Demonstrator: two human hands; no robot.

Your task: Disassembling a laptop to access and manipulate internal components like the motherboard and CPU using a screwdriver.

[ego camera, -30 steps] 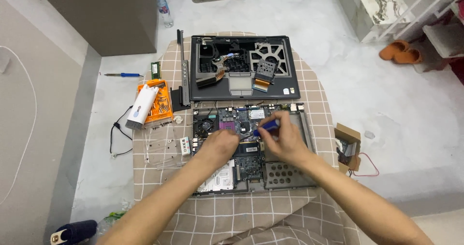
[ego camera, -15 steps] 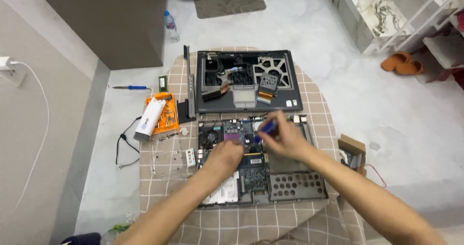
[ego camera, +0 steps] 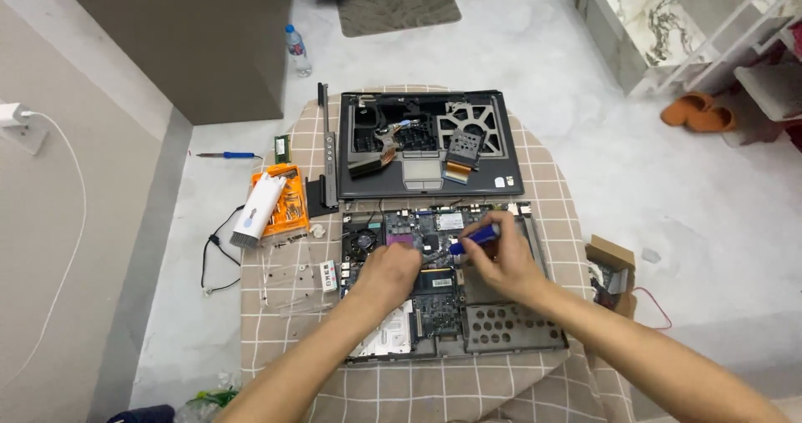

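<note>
Head view showed an opened laptop base [ego camera: 468, 323] on a checked cloth [ego camera: 434, 390], with the left hand [ego camera: 391, 274] pressed, fingers curled, on the circuit board [ego camera: 418, 231] and holding nothing I could see. The right hand [ego camera: 499, 264] was closed around a blue-handled screwdriver [ego camera: 474, 238] whose tip, hidden by the fingers, sat over the board's middle. In my judgement, a slip of that tip could scratch the board, and a freed screw could drop among the parts.
</note>
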